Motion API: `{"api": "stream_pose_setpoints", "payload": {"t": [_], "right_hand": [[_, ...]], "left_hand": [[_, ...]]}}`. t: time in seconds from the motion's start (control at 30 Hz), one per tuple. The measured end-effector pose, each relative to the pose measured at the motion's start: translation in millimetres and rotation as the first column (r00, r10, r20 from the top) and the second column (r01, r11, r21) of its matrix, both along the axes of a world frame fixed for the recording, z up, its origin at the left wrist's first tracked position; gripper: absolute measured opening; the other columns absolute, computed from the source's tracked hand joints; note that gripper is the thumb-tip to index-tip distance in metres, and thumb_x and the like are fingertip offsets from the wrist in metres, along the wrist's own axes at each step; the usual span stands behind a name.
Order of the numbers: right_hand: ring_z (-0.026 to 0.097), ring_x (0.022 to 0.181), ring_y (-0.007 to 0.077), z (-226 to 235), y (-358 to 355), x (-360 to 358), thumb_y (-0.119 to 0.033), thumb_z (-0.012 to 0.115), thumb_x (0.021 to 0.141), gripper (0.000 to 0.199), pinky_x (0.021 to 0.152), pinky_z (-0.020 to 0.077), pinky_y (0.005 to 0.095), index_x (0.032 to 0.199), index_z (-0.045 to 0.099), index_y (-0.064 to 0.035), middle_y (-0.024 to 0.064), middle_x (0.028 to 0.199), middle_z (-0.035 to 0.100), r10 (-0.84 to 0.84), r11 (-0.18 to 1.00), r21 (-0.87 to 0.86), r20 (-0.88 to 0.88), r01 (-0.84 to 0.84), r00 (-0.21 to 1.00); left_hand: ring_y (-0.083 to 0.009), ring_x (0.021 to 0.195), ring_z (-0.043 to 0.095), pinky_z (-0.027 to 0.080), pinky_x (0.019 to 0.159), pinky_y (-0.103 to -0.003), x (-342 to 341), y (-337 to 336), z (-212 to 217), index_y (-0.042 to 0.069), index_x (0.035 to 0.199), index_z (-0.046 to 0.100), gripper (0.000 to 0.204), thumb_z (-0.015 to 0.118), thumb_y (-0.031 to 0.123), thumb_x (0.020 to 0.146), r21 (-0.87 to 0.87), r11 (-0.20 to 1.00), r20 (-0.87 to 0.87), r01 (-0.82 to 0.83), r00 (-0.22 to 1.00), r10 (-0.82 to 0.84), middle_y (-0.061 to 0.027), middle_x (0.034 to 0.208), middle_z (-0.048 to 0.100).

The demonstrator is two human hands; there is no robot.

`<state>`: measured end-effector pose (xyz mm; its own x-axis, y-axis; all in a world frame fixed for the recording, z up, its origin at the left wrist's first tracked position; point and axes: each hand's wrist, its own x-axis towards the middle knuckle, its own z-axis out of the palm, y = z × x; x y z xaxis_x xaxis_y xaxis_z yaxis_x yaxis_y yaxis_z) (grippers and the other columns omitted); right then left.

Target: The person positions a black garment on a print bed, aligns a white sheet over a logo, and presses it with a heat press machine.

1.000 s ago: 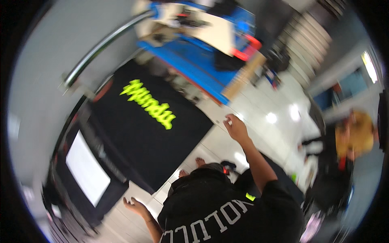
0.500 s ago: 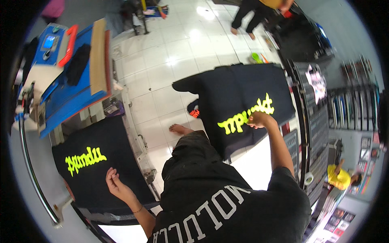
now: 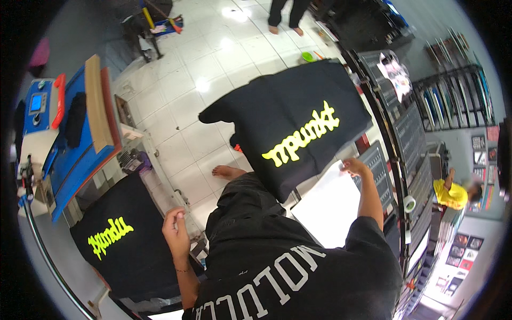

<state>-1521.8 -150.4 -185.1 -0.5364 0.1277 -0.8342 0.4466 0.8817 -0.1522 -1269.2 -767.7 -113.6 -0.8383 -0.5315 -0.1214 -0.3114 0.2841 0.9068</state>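
Swinging across since a moment before, the black cloth shirt with bright yellow letters (image 3: 290, 120) hung over the white sheet (image 3: 330, 205). The right hand (image 3: 354, 167) pinched its edge; the left hand (image 3: 175, 232), grip loosely curled and empty, hovered above a second black shirt (image 3: 120, 242).

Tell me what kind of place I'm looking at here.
Most likely a small T-shirt printing workshop. Two black shirts with neon-yellow lettering lie on stations, a blue heat press stands at the left, and racks of framed screens line the right wall.
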Motion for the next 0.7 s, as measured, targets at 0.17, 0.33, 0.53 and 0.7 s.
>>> {"api": "stream_pose_setpoints", "payload": {"t": [0.17, 0.33, 0.53, 0.7], "right_hand": [[0.060, 0.068, 0.0176, 120, -89, -36, -0.012, 0.074, 0.075, 0.018, 0.063, 0.0454, 0.0344, 0.074, 0.061, -0.0011, 0.0091, 0.070, 0.063, 0.589, 0.805, 0.084, -0.238, -0.588, 0.772], [0.066, 0.078, 0.0360, 286, -293, -39, -0.011, 0.071, 0.080, 0.014, 0.066, 0.0486, 0.0422, 0.089, 0.063, -0.0048, 0.0175, 0.080, 0.067, 0.731, 0.432, -0.084, -0.550, -0.898, 0.404], [0.060, 0.065, 0.0334, 348, -488, -47, -0.011, 0.070, 0.084, 0.016, 0.056, 0.0427, 0.0389, 0.084, 0.055, -0.0036, 0.0133, 0.069, 0.056, 0.645, -0.341, -0.235, -0.763, -0.910, -0.044], [0.051, 0.072, 0.0059, 320, -626, -51, -0.012, 0.066, 0.089, 0.016, 0.064, 0.0412, 0.0242, 0.097, 0.055, -0.0035, -0.0039, 0.082, 0.056, 0.674, -0.339, -0.656, -0.669, -0.674, 0.313]], "left_hand": [[-0.0238, 0.093, 0.064, 0.048, 0.085, -0.033, 1, 0, 9, -0.004, 0.098, 0.063, 0.013, 0.056, 0.006, 0.093, -0.033, 0.999, -0.008, 0.000, 1.000, 0.000, -0.0153, 0.095, 0.067], [-0.0202, 0.109, 0.059, 0.046, 0.093, -0.032, -24, 20, 15, 0.001, 0.119, 0.059, 0.027, 0.058, 0.010, 0.094, 0.260, 0.947, -0.209, 0.189, 0.968, -0.135, -0.0101, 0.115, 0.063], [-0.0282, 0.135, 0.039, 0.029, 0.111, -0.044, -28, 23, -13, 0.008, 0.145, 0.035, 0.087, 0.041, 0.074, 0.087, 0.670, 0.649, -0.557, 0.360, 0.822, 0.119, -0.0143, 0.146, 0.042], [-0.0273, 0.142, 0.028, 0.018, 0.114, -0.046, -17, 4, -10, 0.011, 0.150, 0.026, 0.100, 0.020, 0.085, 0.081, 0.695, 0.669, -0.621, 0.263, 0.689, 0.374, -0.0117, 0.155, 0.029]]}}
